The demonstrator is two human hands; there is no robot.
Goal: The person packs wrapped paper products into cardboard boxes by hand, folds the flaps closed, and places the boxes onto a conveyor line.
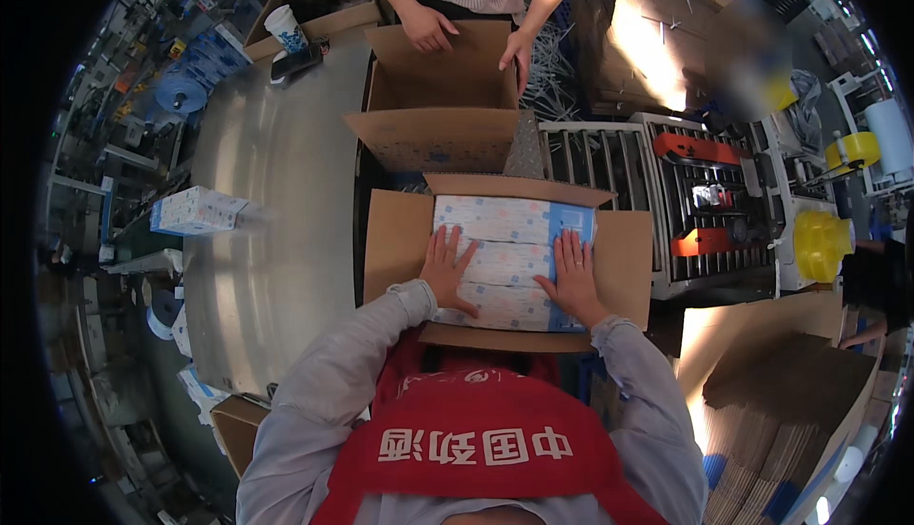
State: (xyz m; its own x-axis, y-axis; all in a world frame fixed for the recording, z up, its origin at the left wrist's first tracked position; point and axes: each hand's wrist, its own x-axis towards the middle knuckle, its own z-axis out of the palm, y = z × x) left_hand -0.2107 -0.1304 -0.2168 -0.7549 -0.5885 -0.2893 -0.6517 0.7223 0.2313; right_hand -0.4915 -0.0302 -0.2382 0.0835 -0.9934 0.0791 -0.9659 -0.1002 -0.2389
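Note:
In front of me stands an open cardboard box (pixel 400 239) with its flaps spread outward. Packs of what look like tissues (pixel 500 263), white with blue and pink print, fill it in rows. My left hand (pixel 446 275) lies on the left part of the packs, fingers spread. Across from it, my right hand (pixel 575 282) rests flat over the packs' blue right-hand ends, a ring on one finger. Neither hand grips anything.
Beyond my box, a co-worker's hands (pixel 427 28) touch a second open carton (pixel 443 87). A metal table (pixel 276 268) runs along the left, with a paper cup (pixel 285 28) and a phone (pixel 296 63). Rollers (pixel 595 163) and a tape machine (pixel 709 192) stand right; flattened cardboard (pixel 762 458) is lower right.

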